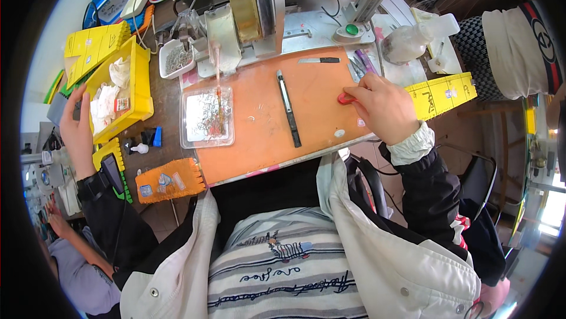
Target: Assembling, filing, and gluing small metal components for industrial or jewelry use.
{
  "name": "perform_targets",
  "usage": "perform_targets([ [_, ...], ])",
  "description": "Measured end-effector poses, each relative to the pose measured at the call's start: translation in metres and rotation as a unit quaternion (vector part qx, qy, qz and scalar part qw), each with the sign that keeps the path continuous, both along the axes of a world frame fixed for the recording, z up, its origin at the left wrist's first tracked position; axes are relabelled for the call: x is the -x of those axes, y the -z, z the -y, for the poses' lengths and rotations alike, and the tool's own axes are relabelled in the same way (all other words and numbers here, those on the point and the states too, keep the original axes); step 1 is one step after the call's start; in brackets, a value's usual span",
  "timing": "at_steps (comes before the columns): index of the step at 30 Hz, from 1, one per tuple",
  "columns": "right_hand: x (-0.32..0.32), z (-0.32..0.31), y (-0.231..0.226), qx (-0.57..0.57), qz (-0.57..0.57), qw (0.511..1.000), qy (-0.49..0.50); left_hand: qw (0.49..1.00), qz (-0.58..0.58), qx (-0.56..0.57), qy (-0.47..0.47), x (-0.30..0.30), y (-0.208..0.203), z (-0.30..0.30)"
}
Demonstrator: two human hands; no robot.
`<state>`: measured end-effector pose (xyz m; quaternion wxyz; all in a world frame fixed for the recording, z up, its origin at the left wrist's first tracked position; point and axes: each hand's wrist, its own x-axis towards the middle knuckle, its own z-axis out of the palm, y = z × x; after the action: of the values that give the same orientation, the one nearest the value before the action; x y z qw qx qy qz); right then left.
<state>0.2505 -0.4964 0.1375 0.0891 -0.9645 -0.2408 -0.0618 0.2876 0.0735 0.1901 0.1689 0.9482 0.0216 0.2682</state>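
Observation:
At the right of the orange work mat [247,148], my right hand [386,107] is closed with thumb and fingers pinched on a small red object [345,99]; its exact kind is too small to make out. My left hand [75,133] holds nothing, its fingers stretched apart beside the yellow bin [141,104], which contains crumpled white material and a small red-labelled box. Between my hands, a slim black and silver pen-like tool [288,107] lies lengthwise on the mat. A clear square plastic box [191,136] full of tiny metal pieces sits left of it.
Behind the mat stands a bench machine with a brass-coloured wheel [239,4]. A white dish [169,71] of small metal parts is left of it. A flat blade [318,60], a clear bottle [407,42] and a yellow strip [445,95] lie rightward. An orange piece [171,180] overhangs the front edge.

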Motion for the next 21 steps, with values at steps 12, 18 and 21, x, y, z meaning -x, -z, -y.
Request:
perform_targets([
  [12, 0.04, -0.028, -0.004, -0.221, 0.064, 0.973, 0.012, 0.964, 0.036, 0.201, 0.169, -0.028, -0.037, 0.13],
  [18, 0.037, -0.03, 0.018, -0.15, 0.035, 0.985, 0.084, 0.925, -0.029, 0.246, 0.287, -0.061, -0.041, 0.157],
  [21, 0.04, -0.037, -0.002, -0.104, 0.054, 0.989, 0.085, 0.925, 0.014, 0.2, 0.321, -0.069, -0.036, 0.167],
])
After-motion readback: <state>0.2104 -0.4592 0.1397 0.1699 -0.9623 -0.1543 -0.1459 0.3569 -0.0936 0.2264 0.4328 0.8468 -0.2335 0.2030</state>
